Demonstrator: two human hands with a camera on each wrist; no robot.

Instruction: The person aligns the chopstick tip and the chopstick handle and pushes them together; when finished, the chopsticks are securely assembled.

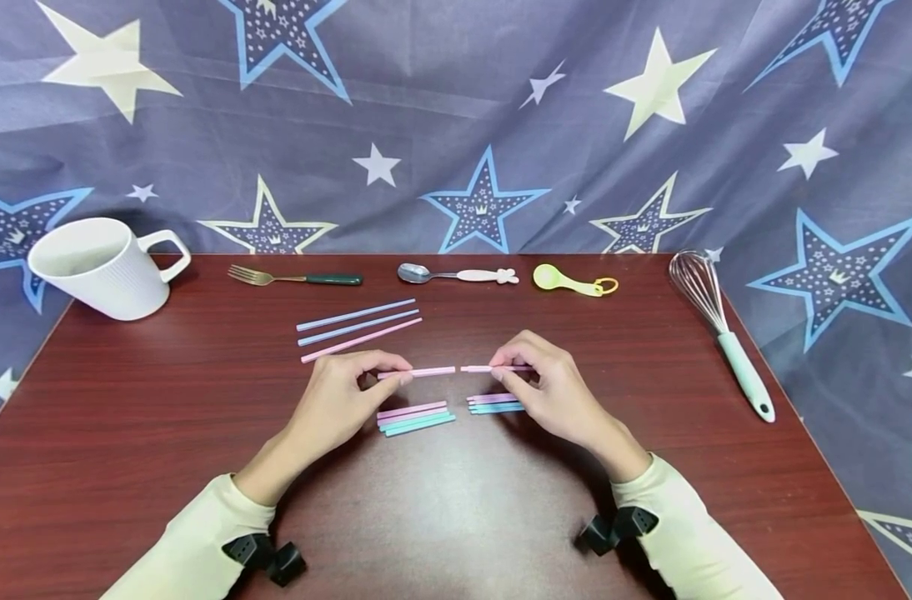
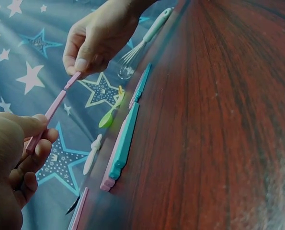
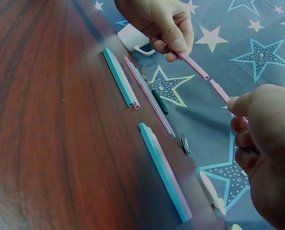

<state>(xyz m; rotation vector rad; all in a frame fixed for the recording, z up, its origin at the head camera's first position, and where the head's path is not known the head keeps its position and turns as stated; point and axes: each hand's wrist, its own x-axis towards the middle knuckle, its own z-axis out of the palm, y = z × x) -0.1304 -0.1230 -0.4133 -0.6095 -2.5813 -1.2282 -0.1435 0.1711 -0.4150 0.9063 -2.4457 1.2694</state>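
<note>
My left hand (image 1: 334, 393) pinches a pink chopstick half (image 1: 435, 372) between thumb and fingertips. Opposite it, the right hand (image 1: 552, 390) pinches another pink chopstick half with a narrower tip (image 1: 474, 368). Both halves are raised over the table and nearly in line, end facing end, with a small gap that shows in the right wrist view too. Below the left hand's piece lies a row of pink and teal halves (image 1: 417, 419). A second such row (image 1: 493, 405) lies under the right hand, which hides its far end. Behind the left hand are two long blue chopsticks (image 1: 357, 314) and a long pink chopstick (image 1: 366, 338).
A white mug (image 1: 118, 279) stands at the back left. Along the back edge lie a fork (image 1: 298, 277), a spoon (image 1: 459, 275) and a yellow-green measuring spoon (image 1: 568, 281). At the right lies a whisk (image 1: 726, 337). A star-patterned curtain (image 1: 403, 108) borders the table (image 1: 456, 517).
</note>
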